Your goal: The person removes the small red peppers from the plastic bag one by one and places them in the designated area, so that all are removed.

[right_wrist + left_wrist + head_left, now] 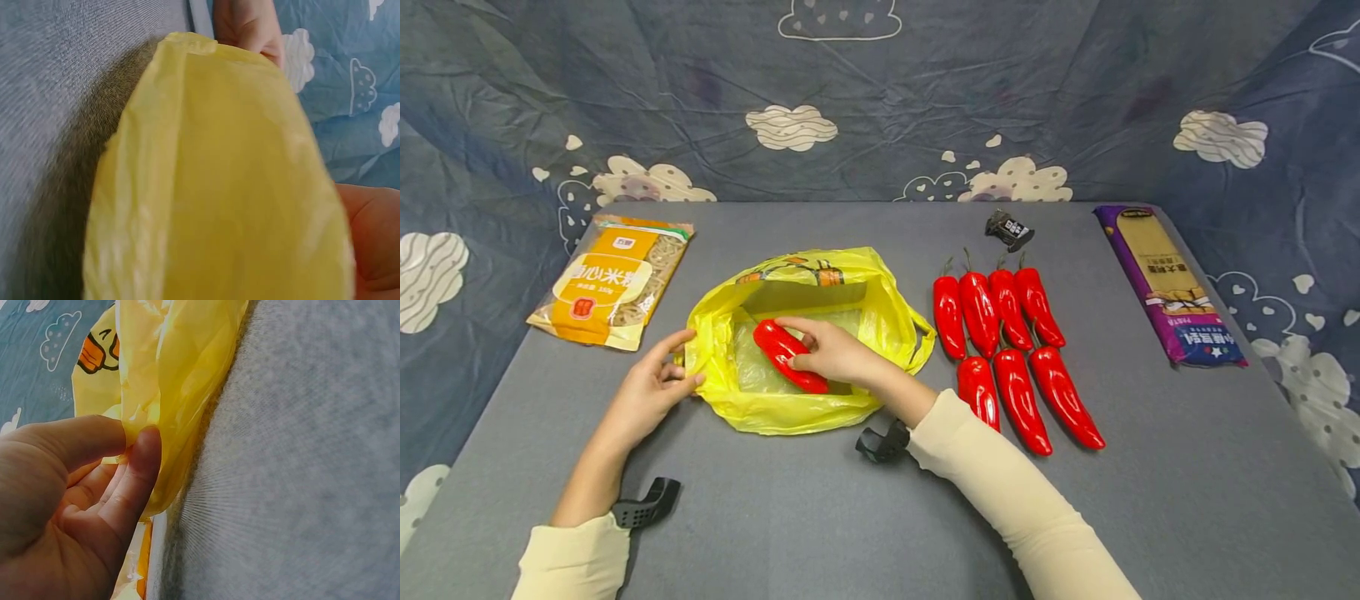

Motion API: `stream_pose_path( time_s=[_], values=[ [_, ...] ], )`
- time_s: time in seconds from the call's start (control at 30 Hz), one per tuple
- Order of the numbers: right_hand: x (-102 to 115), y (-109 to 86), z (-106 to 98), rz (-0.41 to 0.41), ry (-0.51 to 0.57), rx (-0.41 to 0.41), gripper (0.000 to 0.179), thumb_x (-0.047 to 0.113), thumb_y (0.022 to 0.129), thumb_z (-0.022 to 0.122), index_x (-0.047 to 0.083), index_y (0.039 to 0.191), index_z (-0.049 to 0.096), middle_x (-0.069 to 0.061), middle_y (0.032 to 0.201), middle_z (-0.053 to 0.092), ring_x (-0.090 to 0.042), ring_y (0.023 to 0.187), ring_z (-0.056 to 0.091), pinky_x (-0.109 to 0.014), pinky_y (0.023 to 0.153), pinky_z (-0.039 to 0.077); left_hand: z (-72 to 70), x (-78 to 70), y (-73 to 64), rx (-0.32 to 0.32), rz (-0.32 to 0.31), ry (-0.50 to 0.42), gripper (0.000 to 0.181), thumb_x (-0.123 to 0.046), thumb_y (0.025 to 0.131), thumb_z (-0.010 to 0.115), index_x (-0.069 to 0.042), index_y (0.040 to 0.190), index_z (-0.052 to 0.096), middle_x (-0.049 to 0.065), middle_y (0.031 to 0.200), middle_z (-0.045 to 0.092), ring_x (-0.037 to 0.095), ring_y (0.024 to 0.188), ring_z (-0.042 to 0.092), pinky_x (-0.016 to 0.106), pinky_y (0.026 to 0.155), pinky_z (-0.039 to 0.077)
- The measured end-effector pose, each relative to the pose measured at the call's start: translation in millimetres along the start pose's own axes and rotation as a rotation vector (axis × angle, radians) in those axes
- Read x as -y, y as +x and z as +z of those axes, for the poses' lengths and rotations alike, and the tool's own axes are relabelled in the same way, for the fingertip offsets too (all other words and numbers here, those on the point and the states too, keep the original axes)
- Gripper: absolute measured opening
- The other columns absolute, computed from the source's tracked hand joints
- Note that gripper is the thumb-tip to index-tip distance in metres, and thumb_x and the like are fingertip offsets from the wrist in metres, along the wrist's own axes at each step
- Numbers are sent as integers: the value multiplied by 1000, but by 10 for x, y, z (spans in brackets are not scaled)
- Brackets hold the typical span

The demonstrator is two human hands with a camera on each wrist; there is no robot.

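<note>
A yellow plastic bag (820,412) lies with its mouth spread wide. At its left rim my left hand (651,387) pinches the plastic between thumb and fingers; the left wrist view shows this hand (94,481) and the bag's edge (181,381) up close. Inside the opening, my right hand (835,350) holds a red chili pepper (778,346) over the bag's bottom. In the right wrist view, the bag's side (237,162) hides the pepper and most of the right hand (378,237).
Several red peppers (1018,400) lie in two rows right of the bag. Behind them is a small black packet (1009,230). A purple pasta packet (1172,287) lies at the far right, an orange-and-clear food packet (613,283) at the left. Patterned cloth (880,100) hangs behind the table.
</note>
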State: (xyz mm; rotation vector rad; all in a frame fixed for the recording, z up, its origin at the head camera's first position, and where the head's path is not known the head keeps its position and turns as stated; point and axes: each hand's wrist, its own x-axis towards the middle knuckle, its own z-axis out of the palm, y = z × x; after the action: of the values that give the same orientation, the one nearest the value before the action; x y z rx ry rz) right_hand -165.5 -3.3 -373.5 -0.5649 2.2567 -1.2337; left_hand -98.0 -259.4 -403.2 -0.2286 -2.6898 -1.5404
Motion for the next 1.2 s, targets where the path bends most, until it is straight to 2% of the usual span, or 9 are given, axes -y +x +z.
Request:
stream_pose_path(
  time_s=[0.17, 0.33, 0.5, 0.63, 0.73, 0.83, 0.93, 1.07, 1.2],
  values=[
    [21, -170, -124, -34, -44, 12, 60, 6, 82, 64, 23, 135, 42, -7, 85, 53, -14, 63, 48, -24, 54, 45, -8, 26, 5, -6, 0, 15, 64, 6, 79, 64, 3, 135, 33, 26, 120, 37, 2, 63, 46, 17, 46, 37],
    [78, -445, -276, -180, -39, -15, 59, 6, 83, 63, 19, 136, 41, -8, 93, 52, -17, 79, 53, -26, 62, 47, -21, 24, -2, -5, -2, 19, 64, 5, 80, 64, 2, 135, 33, 26, 121, 37, 2, 62, 47, 18, 46, 37],
    [60, -791, -466, -324, 64, -96, 58, 7, 84, 62, 17, 136, 39, -9, 106, 48, -21, 92, 52, -30, 75, 47, -49, 5, -15, -13, 0, 39, 63, 5, 80, 63, 2, 135, 34, 27, 121, 37, 2, 60, 50, 18, 45, 38],
    [-50, -1127, -656, -369, 137, -203, 59, 6, 84, 62, 20, 137, 38, -7, 113, 46, -21, 95, 50, -33, 76, 47, -75, 8, -14, -25, 13, 57, 62, 4, 79, 64, 1, 134, 35, 25, 119, 39, 3, 59, 51, 19, 46, 38],
    [-189, -1388, -802, -370, 151, -298, 62, 1, 84, 61, 20, 138, 37, -6, 113, 44, -21, 98, 46, -29, 78, 45, -101, 9, -20, -42, 11, 73, 62, 3, 79, 65, -1, 134, 37, 24, 117, 41, 3, 57, 50, 19, 44, 37],
    [-358, -1633, -948, -382, 137, -384, 65, -7, 82, 59, 14, 139, 35, -9, 114, 43, -21, 102, 41, -23, 83, 41, -134, 2, -32, -63, 3, 93, 62, 1, 80, 65, -3, 134, 37, 24, 116, 42, 3, 55, 48, 19, 43, 36],
    [-548, -1878, -1088, -366, 116, -442, 66, -12, 82, 56, 10, 140, 32, -11, 115, 42, -19, 103, 42, -18, 84, 39, -169, -5, -42, -82, -6, 113, 62, 0, 80, 65, -4, 135, 37, 23, 116, 42, 3, 55, 46, 19, 42, 35],
    [-822, -2183, -1229, -257, 65, -537, 65, -11, 84, 53, 11, 140, 31, -7, 117, 44, -13, 101, 47, -14, 81, 41, -195, -7, -48, -98, -13, 120, 62, 0, 80, 65, -4, 135, 37, 24, 118, 41, 2, 55, 46, 19, 43, 35],
    [-1109, -2420, -1321, -104, -14, -630, 64, -5, 86, 53, 16, 141, 30, 2, 118, 44, -7, 99, 48, -12, 76, 42, -196, -3, -47, -103, -14, 121, 61, 2, 80, 64, -3, 134, 37, 24, 119, 41, 2, 56, 46, 19, 44, 35]
  ],
)
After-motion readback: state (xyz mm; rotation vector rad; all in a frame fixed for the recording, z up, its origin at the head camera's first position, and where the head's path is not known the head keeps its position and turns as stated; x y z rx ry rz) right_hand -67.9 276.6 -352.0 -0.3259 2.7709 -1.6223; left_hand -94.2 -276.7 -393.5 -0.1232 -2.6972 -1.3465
